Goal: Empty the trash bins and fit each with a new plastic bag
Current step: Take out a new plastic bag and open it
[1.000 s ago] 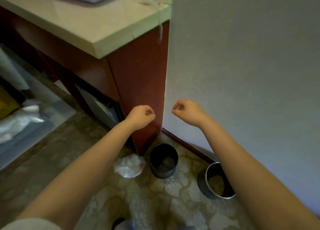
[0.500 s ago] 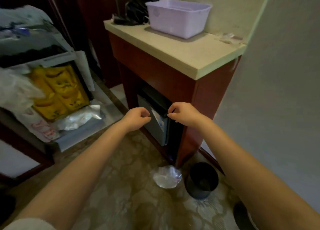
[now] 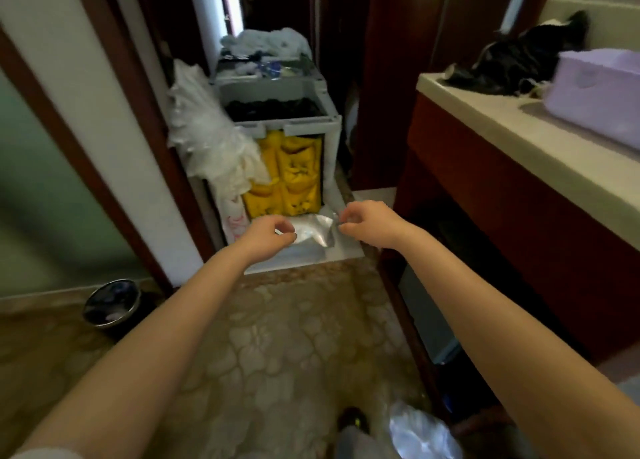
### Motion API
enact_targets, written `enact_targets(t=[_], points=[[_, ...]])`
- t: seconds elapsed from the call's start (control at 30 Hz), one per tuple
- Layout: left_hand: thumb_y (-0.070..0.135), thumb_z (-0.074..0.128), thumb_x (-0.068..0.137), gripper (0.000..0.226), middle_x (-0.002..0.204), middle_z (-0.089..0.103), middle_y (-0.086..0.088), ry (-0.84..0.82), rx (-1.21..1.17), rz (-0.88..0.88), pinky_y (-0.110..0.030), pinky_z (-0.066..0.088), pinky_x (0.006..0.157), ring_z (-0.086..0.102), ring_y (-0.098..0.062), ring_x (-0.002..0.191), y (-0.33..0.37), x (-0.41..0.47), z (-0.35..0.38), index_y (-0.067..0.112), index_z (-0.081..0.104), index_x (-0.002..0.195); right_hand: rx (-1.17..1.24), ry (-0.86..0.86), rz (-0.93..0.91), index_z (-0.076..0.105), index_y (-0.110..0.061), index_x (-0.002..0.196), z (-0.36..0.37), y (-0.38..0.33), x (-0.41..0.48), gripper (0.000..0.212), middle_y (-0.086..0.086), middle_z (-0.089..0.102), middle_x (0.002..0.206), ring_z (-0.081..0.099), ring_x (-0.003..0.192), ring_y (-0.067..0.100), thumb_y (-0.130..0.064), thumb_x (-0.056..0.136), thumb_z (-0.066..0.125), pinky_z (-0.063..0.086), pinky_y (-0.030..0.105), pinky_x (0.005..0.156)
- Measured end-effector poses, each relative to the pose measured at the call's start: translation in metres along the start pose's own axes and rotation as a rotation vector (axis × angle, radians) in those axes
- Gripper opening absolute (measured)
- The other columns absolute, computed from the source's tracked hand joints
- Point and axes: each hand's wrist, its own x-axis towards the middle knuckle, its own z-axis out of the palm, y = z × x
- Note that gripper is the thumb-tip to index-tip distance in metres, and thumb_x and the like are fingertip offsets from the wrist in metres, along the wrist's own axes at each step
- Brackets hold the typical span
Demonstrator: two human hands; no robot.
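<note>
Both my arms reach forward over the patterned carpet. My left hand (image 3: 268,237) and my right hand (image 3: 367,223) have their fingers curled in a pinch, a short gap apart. I see nothing plainly held in either. Behind them a silvery plastic sheet (image 3: 313,231) lies on the base of a housekeeping cart (image 3: 330,119). A round metal trash bin (image 3: 110,304) with dark contents stands on the floor at the lower left. A crumpled clear plastic bag (image 3: 424,434) lies at the bottom edge near my foot.
The cart fills the doorway ahead, with a yellow pouch organiser (image 3: 287,178) and white plastic bags (image 3: 207,140) hanging on its left. A red-brown cabinet with a pale counter (image 3: 512,126) runs along the right, carrying a lilac tub (image 3: 595,91) and dark cloth (image 3: 526,60).
My view has swung left, from the two bins by the wall to the cart in the doorway. Both hands keep the same curled pose in front of me.
</note>
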Motion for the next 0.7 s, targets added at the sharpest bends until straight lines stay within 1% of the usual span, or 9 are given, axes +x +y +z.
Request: enact_targets(t=[0.07, 0.13, 0.2, 0.27, 0.33, 0.43, 0.5, 0.57, 0.7], points=[[0.028, 0.061, 0.092, 0.019, 0.109, 0.063, 0.000, 0.040, 0.035, -0.039, -0.036, 0.044, 0.095, 0.058, -0.017, 0.101, -0.020, 0.027, -0.022, 0.017, 0.065, 0.107, 0.029, -0.007, -0.050, 0.062, -0.016, 0.117, 0.001, -0.008, 0.050, 0.026, 0.000, 0.060, 0.108, 0.060, 0.098, 0.019, -0.031, 0.096, 0.057, 0.051, 0.032, 0.078], [0.026, 0.061, 0.092, 0.021, 0.109, 0.062, -0.002, 0.086, 0.034, -0.076, -0.031, 0.044, 0.088, 0.057, -0.017, 0.101, -0.034, 0.057, -0.044, 0.015, 0.065, 0.108, 0.064, -0.021, -0.092, 0.063, -0.017, 0.113, 0.002, -0.015, 0.103, 0.023, 0.003, 0.063, 0.107, 0.063, 0.095, 0.020, -0.030, 0.095, 0.059, 0.054, 0.037, 0.083], [0.025, 0.062, 0.091, 0.022, 0.107, 0.061, -0.001, 0.152, 0.034, -0.119, -0.027, 0.043, 0.085, 0.056, -0.016, 0.101, -0.045, 0.094, -0.064, 0.012, 0.066, 0.109, 0.064, -0.029, -0.138, 0.063, -0.020, 0.106, -0.001, -0.019, 0.158, 0.018, 0.000, 0.062, 0.098, 0.062, 0.093, 0.020, -0.031, 0.093, 0.060, 0.053, 0.038, 0.082], [0.024, 0.063, 0.090, 0.022, 0.108, 0.063, -0.004, 0.203, 0.039, -0.170, -0.029, 0.044, 0.085, 0.058, -0.018, 0.103, -0.052, 0.135, -0.086, 0.011, 0.067, 0.107, 0.069, -0.052, -0.176, 0.062, -0.024, 0.099, -0.010, -0.024, 0.212, 0.011, -0.005, 0.058, 0.087, 0.061, 0.093, 0.020, -0.031, 0.092, 0.061, 0.050, 0.033, 0.076], [0.024, 0.063, 0.090, 0.022, 0.110, 0.064, -0.007, 0.208, 0.076, -0.203, -0.028, 0.043, 0.081, 0.057, -0.016, 0.098, -0.054, 0.174, -0.108, 0.010, 0.067, 0.107, 0.094, -0.072, -0.202, 0.062, -0.024, 0.098, -0.025, -0.032, 0.265, 0.009, -0.007, 0.056, 0.083, 0.062, 0.091, 0.019, -0.030, 0.092, 0.061, 0.048, 0.030, 0.073], [0.023, 0.063, 0.090, 0.019, 0.108, 0.064, -0.005, 0.266, 0.103, -0.230, -0.025, 0.041, 0.079, 0.055, -0.014, 0.095, -0.059, 0.223, -0.143, 0.011, 0.066, 0.105, 0.097, -0.044, -0.246, 0.066, -0.019, 0.101, -0.042, -0.049, 0.341, 0.014, -0.004, 0.060, 0.089, 0.060, 0.087, 0.017, -0.028, 0.091, 0.062, 0.050, 0.030, 0.076], [0.023, 0.063, 0.089, 0.017, 0.106, 0.063, -0.003, 0.314, 0.095, -0.249, -0.025, 0.042, 0.079, 0.056, -0.014, 0.094, -0.067, 0.247, -0.163, 0.013, 0.067, 0.102, 0.140, -0.042, -0.260, 0.065, -0.021, 0.095, -0.041, -0.057, 0.386, 0.008, 0.000, 0.064, 0.086, 0.065, 0.086, 0.022, -0.027, 0.089, 0.063, 0.053, 0.034, 0.079], [0.023, 0.063, 0.089, 0.017, 0.105, 0.064, -0.002, 0.319, 0.121, -0.284, -0.024, 0.041, 0.078, 0.056, -0.013, 0.092, -0.082, 0.268, -0.180, 0.013, 0.067, 0.102, 0.145, -0.085, -0.265, 0.065, -0.020, 0.093, -0.034, -0.063, 0.425, 0.007, 0.002, 0.065, 0.083, 0.066, 0.084, 0.023, -0.026, 0.089, 0.065, 0.054, 0.036, 0.079], [0.022, 0.062, 0.090, 0.020, 0.109, 0.065, -0.005, 0.344, 0.153, -0.310, -0.023, 0.040, 0.076, 0.056, -0.013, 0.089, -0.125, 0.326, -0.212, 0.010, 0.066, 0.105, 0.076, -0.140, -0.270, 0.067, -0.015, 0.102, -0.020, -0.073, 0.507, 0.017, 0.001, 0.063, 0.092, 0.064, 0.092, 0.022, -0.026, 0.090, 0.064, 0.052, 0.035, 0.084]])
